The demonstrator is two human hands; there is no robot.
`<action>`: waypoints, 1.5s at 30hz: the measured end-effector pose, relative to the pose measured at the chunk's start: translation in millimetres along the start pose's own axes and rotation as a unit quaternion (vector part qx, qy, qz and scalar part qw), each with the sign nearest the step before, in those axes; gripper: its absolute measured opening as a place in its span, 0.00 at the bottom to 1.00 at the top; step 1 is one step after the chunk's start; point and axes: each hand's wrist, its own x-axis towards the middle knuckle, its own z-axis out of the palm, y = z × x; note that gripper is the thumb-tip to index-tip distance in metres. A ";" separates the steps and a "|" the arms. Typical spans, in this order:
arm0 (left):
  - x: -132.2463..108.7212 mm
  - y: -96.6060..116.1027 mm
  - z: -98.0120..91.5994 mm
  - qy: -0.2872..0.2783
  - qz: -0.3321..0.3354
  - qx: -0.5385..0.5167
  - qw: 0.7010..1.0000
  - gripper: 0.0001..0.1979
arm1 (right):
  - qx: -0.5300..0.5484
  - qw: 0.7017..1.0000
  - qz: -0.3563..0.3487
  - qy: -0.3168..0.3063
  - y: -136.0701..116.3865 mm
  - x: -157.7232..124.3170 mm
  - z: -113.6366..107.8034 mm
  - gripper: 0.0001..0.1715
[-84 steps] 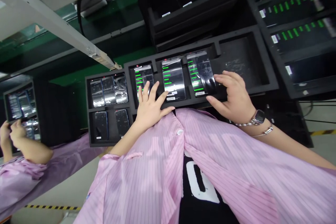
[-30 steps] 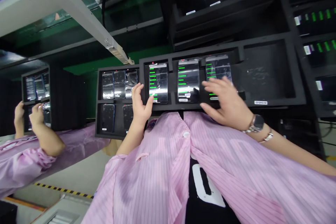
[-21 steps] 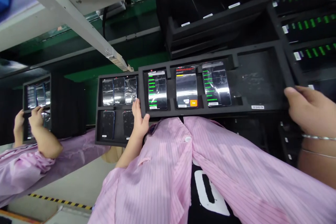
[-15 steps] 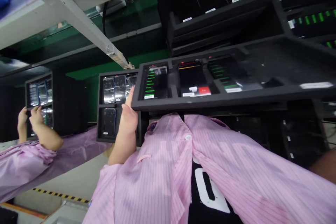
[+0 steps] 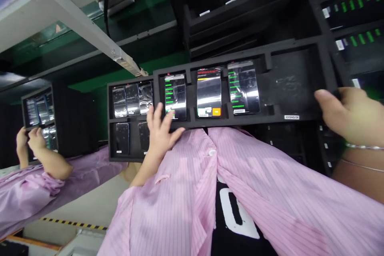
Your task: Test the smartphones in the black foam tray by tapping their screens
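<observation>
Two hands of a co-worker (image 5: 29,142) show far out to the left of your own fingers, raised against a small tray (image 5: 37,106) of phones. Nearer in, just left of your left fingertips, lies a second foam tray (image 5: 129,157) with three wrapped phones in its upper row and two dark ones below. Your knuckles cover part of its right end.

Your left hand (image 5: 160,134) is open. Its fingers (image 5: 158,113) are spread wide over the near left corner of the black foam tray (image 5: 295,82), thumb stretched along the near rim, closing on nothing. The fingertips reach the bottom edge of the left phone (image 5: 176,96), whose screen shows green lines. To the right of those fingers sits the middle phone (image 5: 209,92), with a red bar at its top and an orange square at its foot. Next comes the right phone (image 5: 243,87), green lines again, each phone in its own pocket. Past that, the tray's wide pocket shows scuffed foam, and a white label (image 5: 291,117) sits on the near rim.

Your right hand (image 5: 352,114) clasps the tray's right end, thumb (image 5: 324,97) on top and the other fingers curled round the edge. You cannot tell how far they wrap underneath. Two thin bracelets (image 5: 360,147) ring that wrist, and your pink striped coat (image 5: 180,200) fills the space below both hands.
</observation>
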 end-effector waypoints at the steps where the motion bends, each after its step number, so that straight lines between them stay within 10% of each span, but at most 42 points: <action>1: 6.1 10.1 3.2 -0.016 0.049 0.009 0.999 0.34 | 0.000 0.999 0.037 -0.024 -5.8 0.5 -2.8 0.57; 5: 32.9 39.4 13.4 -0.107 0.146 0.051 0.982 0.32 | 0.069 0.997 -0.017 -0.031 -33.2 4.3 -20.5 0.63; 13: 51.0 46.6 9.5 -0.108 0.123 0.044 0.986 0.36 | 0.161 0.948 -0.251 0.108 -66.4 -7.6 -3.3 0.49; 23: 97.6 39.9 27.1 -0.182 0.036 0.068 0.980 0.38 | 0.150 0.968 -0.200 0.034 -74.2 -15.4 9.5 0.44; 37: 58.0 31.2 4.5 -0.090 0.082 0.008 0.993 0.38 | 0.154 0.961 -0.191 0.130 -74.1 -16.9 0.9 0.47; 41: 43.9 -12.4 -17.3 -0.032 -0.075 -0.024 0.996 0.42 | 0.120 0.991 -0.037 0.054 -49.9 -9.1 -10.2 0.45; 45: 30.4 -38.1 -26.2 -0.123 -0.202 -0.104 0.966 0.31 | 0.126 0.970 0.187 -0.092 -36.3 -4.8 -2.9 0.31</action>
